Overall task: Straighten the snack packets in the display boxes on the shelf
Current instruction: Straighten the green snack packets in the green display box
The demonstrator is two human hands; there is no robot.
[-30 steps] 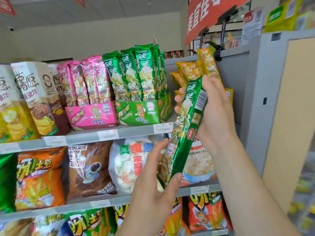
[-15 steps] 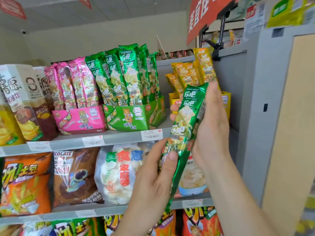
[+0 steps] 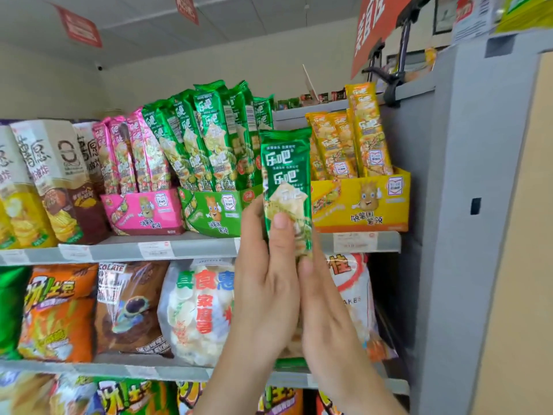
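A long green snack packet (image 3: 285, 175) stands upright between my two hands, in front of the gap between the green display box (image 3: 217, 212) and the yellow display box (image 3: 362, 202). My left hand (image 3: 263, 283) holds its lower part, thumb pressed on the front. My right hand (image 3: 323, 313) holds the packet's lower right side from behind. Green packets (image 3: 206, 139) lean left in the green box. Pink packets (image 3: 131, 154) stand in the pink display box (image 3: 143, 211). Yellow packets (image 3: 350, 139) stand in the yellow box.
Tall chip cartons (image 3: 57, 178) stand at the left of the upper shelf (image 3: 119, 250). Large snack bags (image 3: 197, 313) fill the shelf below. A grey shelf side panel (image 3: 466, 205) closes the right. A red sign (image 3: 377, 22) hangs overhead.
The green packet turned from tilted to upright and now faces me. My right hand slid from its upper part down to its lower end, next to my left hand.
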